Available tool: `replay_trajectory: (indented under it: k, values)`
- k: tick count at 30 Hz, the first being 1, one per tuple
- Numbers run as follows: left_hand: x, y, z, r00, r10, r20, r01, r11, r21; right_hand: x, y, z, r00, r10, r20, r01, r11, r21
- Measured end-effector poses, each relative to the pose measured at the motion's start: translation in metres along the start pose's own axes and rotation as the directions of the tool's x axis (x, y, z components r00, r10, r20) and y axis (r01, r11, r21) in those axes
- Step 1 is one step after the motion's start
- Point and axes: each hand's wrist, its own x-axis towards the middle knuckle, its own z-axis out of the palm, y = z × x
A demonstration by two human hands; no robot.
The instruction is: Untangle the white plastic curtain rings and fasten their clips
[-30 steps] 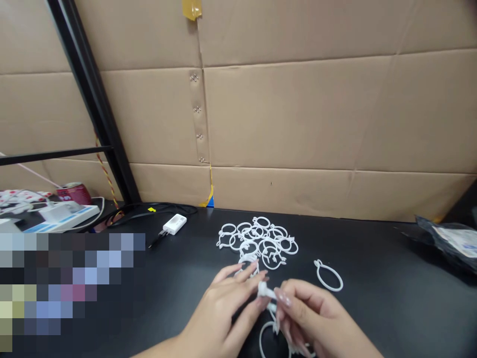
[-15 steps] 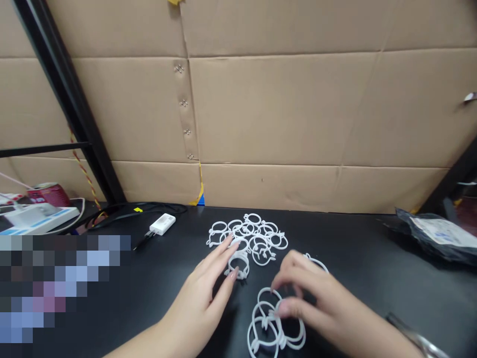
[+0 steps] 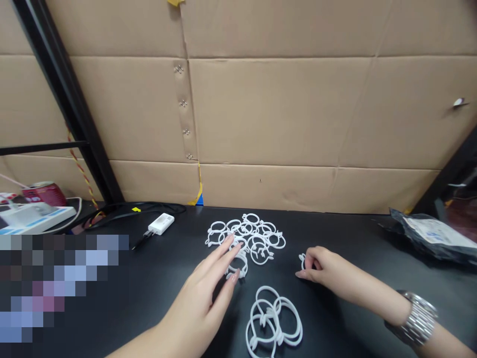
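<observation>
A pile of several white plastic rings [image 3: 246,235] lies on the black table [image 3: 357,238]. My left hand [image 3: 214,281] is flat and spread, its fingertips touching the near edge of that pile and a small stacked ring [image 3: 238,266]. A joined cluster of rings [image 3: 272,320] lies close in front, between my hands. My right hand [image 3: 320,268], with a metal watch on its wrist, is curled over a single loose ring [image 3: 302,260] to the right of the pile; most of that ring is hidden under the fingers.
A cardboard wall [image 3: 283,109] backs the table. At the left are a white adapter [image 3: 161,223] with black cable, a power strip [image 3: 35,217], a red can [image 3: 44,193] and a slanted black frame post [image 3: 63,99]. A dark plastic bag [image 3: 432,236] lies far right.
My right hand has let go of the ring cluster and moved right and back onto the single ring. My left hand has gone forward to the pile.
</observation>
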Motion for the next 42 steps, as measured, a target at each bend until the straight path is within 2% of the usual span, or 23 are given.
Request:
replay_trajectory:
  k: [4,7,9,10,12,15,17,20,24,28,32,36,38,42]
  values:
    - [-0.001,0.001,-0.001,1.000,0.019,-0.005,-0.019,1.000,-0.010,0.001,0.001,0.002,0.999,-0.004,0.040,0.003,0.999,0.032]
    - [-0.001,0.003,-0.002,1.000,0.028,-0.008,-0.028,1.000,-0.007,-0.001,-0.007,-0.005,0.995,-0.019,0.095,0.012,0.997,0.073]
    - [0.000,0.004,-0.002,1.000,0.029,-0.010,-0.029,1.000,-0.002,-0.006,-0.018,-0.014,0.987,-0.055,0.148,0.029,0.985,0.172]
    - [0.000,0.005,-0.003,0.999,0.032,-0.009,-0.032,0.999,-0.001,-0.009,-0.026,-0.018,0.980,-0.088,0.179,0.036,0.960,0.278]
    - [0.000,0.006,-0.002,0.999,0.046,0.007,-0.046,0.999,-0.005,-0.017,-0.041,-0.024,0.964,-0.167,0.208,0.028,0.839,0.544]
    - [-0.002,0.007,0.000,0.996,0.089,0.033,-0.088,0.996,-0.022,-0.028,-0.060,-0.016,0.951,-0.245,0.187,-0.016,0.566,0.824]
    - [-0.004,0.008,0.004,0.992,0.119,0.037,-0.118,0.992,-0.036,-0.034,-0.069,-0.001,0.937,-0.298,0.181,-0.035,0.437,0.899]
    - [-0.009,0.008,0.010,0.986,0.164,0.027,-0.161,0.984,-0.081,-0.040,-0.078,0.022,0.898,-0.384,0.213,-0.076,0.342,0.937]
    - [-0.012,0.009,0.017,0.973,0.228,-0.039,-0.231,0.966,-0.120,-0.045,-0.084,0.036,0.844,-0.447,0.295,-0.141,0.345,0.928]
    - [-0.013,0.009,0.021,0.957,0.271,-0.101,-0.280,0.956,-0.087,-0.047,-0.087,0.039,0.826,-0.450,0.341,-0.177,0.367,0.913]
    - [-0.010,0.010,0.015,0.941,0.304,-0.150,-0.314,0.948,-0.045,-0.048,-0.089,0.042,0.815,-0.449,0.367,-0.217,0.351,0.911]
    - [-0.005,0.015,0.005,0.921,0.362,-0.143,-0.370,0.929,-0.029,-0.049,-0.091,0.045,0.788,-0.499,0.360,-0.233,0.300,0.925]
    - [-0.004,0.017,0.002,0.901,0.395,-0.180,-0.405,0.914,-0.026,-0.050,-0.091,0.046,0.795,-0.499,0.346,-0.225,0.287,0.931]
    - [-0.003,0.018,0.003,0.882,0.399,-0.250,-0.420,0.907,-0.035,-0.051,-0.091,0.050,0.839,-0.471,0.273,-0.101,0.358,0.928]
